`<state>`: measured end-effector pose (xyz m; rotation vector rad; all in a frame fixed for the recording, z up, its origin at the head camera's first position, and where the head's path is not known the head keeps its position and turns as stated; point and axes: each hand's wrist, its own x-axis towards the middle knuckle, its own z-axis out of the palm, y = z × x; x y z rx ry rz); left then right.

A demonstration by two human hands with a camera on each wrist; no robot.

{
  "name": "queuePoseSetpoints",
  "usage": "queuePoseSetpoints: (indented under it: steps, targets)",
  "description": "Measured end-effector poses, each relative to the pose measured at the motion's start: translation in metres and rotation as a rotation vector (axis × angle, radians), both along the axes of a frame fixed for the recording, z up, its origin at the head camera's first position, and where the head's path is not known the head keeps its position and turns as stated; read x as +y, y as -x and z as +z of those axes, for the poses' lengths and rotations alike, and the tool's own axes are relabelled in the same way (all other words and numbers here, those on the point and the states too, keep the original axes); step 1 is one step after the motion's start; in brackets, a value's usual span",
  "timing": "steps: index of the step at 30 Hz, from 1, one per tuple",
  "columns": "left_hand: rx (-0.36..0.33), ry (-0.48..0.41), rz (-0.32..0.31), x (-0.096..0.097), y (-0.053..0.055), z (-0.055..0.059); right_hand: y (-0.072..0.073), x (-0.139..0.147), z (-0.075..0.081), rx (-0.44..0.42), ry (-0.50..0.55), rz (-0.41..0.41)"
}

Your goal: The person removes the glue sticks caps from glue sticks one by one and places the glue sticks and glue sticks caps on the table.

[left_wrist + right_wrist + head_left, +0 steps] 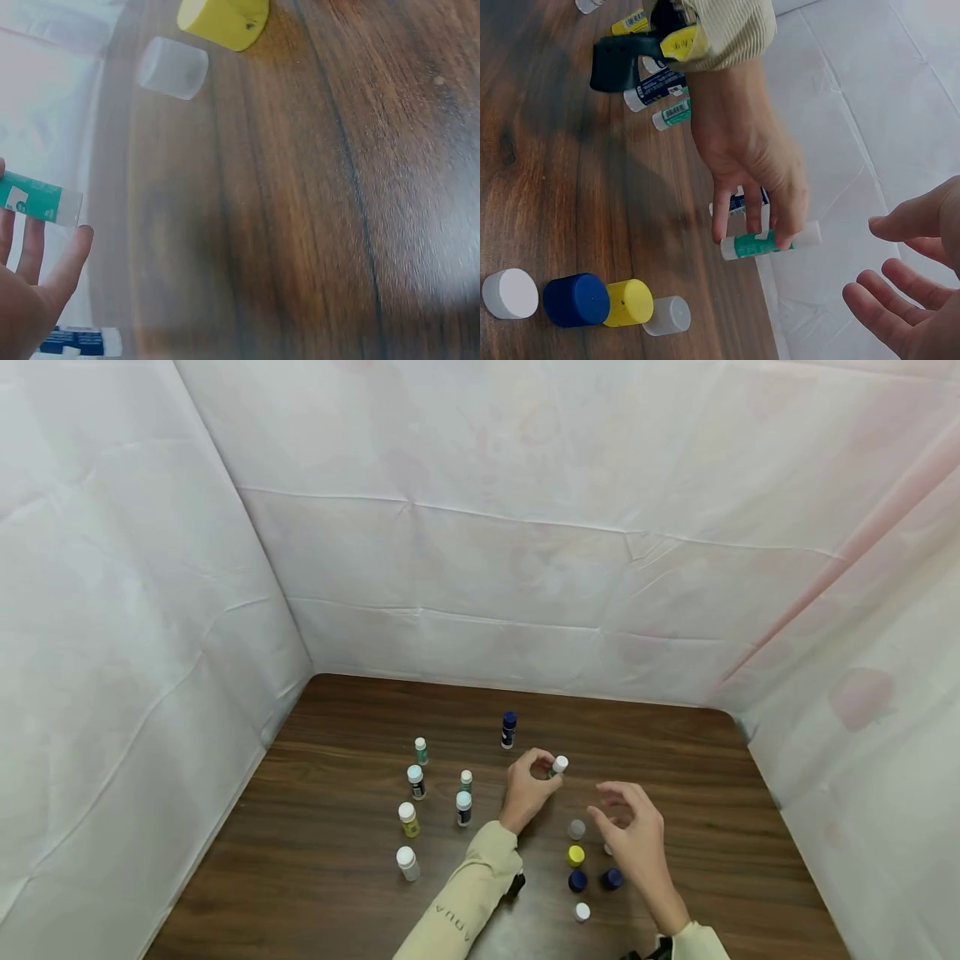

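Note:
My left hand (527, 793) pinches a glue stick (751, 244) with a green label and white ends, held tilted above the table. In the left wrist view, this glue stick (41, 199) lies between the thumb and fingers, its near end translucent. To the right, my right hand (637, 837) hovers with fingers spread and loosely bent, holding nothing and apart from the glue stick. Below it on the table are loose caps: a clear one (577, 829), a yellow one (575, 856), blue ones (577, 882) and a white one (582, 912). The hand partly hides another pale cap.
A blue-capped glue stick (509, 731) stands behind my left hand. Several white-capped sticks stand left of my left forearm, among them a yellow-labelled one (408, 820) and a green-labelled one (422, 752). White cloth walls (480, 568) border the wooden table (315, 827).

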<state>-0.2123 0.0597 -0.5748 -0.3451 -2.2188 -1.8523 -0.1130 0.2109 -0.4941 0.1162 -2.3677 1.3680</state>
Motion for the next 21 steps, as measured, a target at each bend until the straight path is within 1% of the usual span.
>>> queuePoseSetpoints:
  steps: [3,5,9,11,13,18,19,21]
  targets:
    - [0.041,0.019,0.0,-0.005,-0.004,0.005,0.003,0.0,0.002,0.001,0.013,0.011]
    - [0.075,0.016,0.006,-0.01,-0.007,0.009,0.005,-0.002,0.004,0.017,0.012,0.019]
    - [0.14,0.005,0.007,-0.018,-0.015,0.02,0.008,-0.006,0.01,0.048,0.01,0.039]
    - [0.16,0.008,0.001,-0.022,-0.019,0.026,0.008,-0.01,0.014,0.063,-0.002,0.046]
    - [0.175,0.016,-0.009,-0.025,-0.024,0.031,0.005,-0.014,0.022,0.078,-0.008,0.057]
    - [0.18,0.035,-0.034,-0.031,-0.034,0.039,-0.003,-0.028,0.045,0.108,-0.011,0.1]
    - [0.183,0.043,-0.037,-0.032,-0.035,0.04,-0.004,-0.029,0.047,0.116,-0.012,0.109]
    - [0.188,0.05,-0.046,-0.034,-0.039,0.043,-0.003,-0.032,0.047,0.125,-0.008,0.127]
